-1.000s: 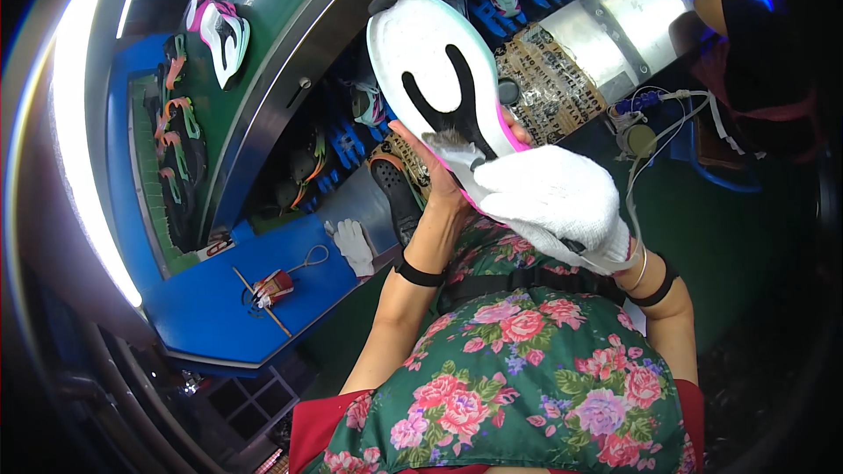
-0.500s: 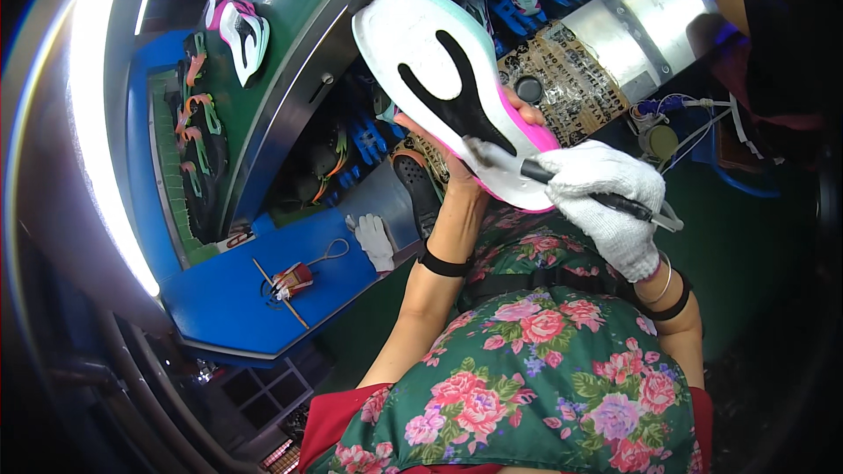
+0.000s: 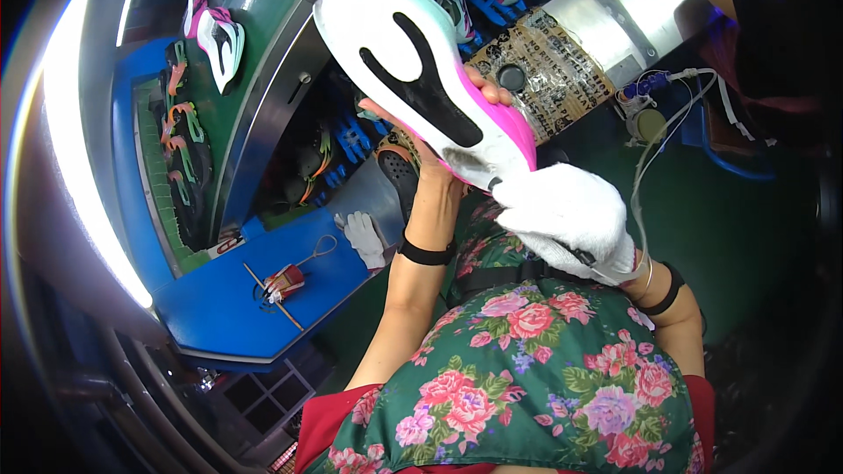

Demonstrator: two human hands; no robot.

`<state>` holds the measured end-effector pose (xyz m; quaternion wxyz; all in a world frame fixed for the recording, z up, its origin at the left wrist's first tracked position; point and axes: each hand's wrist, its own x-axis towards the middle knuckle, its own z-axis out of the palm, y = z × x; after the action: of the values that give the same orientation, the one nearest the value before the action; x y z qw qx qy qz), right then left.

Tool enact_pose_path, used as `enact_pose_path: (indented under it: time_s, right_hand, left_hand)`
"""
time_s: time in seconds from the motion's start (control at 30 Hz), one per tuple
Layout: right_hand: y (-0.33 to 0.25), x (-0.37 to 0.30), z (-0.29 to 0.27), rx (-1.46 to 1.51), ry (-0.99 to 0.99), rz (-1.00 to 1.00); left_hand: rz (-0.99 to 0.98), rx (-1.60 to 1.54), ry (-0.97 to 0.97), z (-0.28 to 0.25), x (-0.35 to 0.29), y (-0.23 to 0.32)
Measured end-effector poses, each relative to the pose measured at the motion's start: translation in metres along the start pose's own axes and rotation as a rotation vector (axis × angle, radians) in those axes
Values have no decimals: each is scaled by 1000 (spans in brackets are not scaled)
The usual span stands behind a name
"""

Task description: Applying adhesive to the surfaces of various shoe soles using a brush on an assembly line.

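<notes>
My bare left hand [image 3: 430, 158] is closed around the middle of a shoe sole [image 3: 347, 22], white with a black forked inlay and pink sides. The sole's underside is tilted up toward me. In a white knit glove, my right hand [image 3: 571, 215] grips a brush [image 3: 474, 161] over the near end of the sole. Its greyish bristles lie against the white surface just below the black inlay. Most of the brush handle is hidden by the glove; a clear tube [image 3: 644, 202] runs down to that hand.
Left, a blue shelf [image 3: 211, 298] holds a red container [image 3: 285, 283] with a stick across it and a white glove [image 3: 363, 240]. Other soles [image 3: 219, 44] lie on a green belt at upper left. A cardboard-covered metal beam [image 3: 562, 70] stretches behind the sole.
Sole and left hand have shifted left and slightly up in view. My right hand has moved left and turned, so the glove now covers more of the brush, which stays on the sole.
</notes>
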<state>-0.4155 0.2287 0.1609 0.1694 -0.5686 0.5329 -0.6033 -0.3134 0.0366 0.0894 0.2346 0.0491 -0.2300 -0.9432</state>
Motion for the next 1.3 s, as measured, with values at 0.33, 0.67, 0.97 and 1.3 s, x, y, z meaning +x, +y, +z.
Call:
enact_pose_path:
  time_s: [0.33, 0.67, 0.97, 1.3]
  right_hand:
    - [3, -4, 0, -22, -79, -27]
    - [5, -11, 2, -122, -269, -160]
    - [6, -4, -2, 138, -275, 5]
    - [11, -8, -2, 48, -245, -84]
  left_hand:
    - [-140, -34, -3, 7, 7, 15]
    - [-422, 228, 192, -8, 6, 31]
    - [-586, 208, 124, -8, 2, 30]
    - [-639, 657, 348, 24, 12, 21]
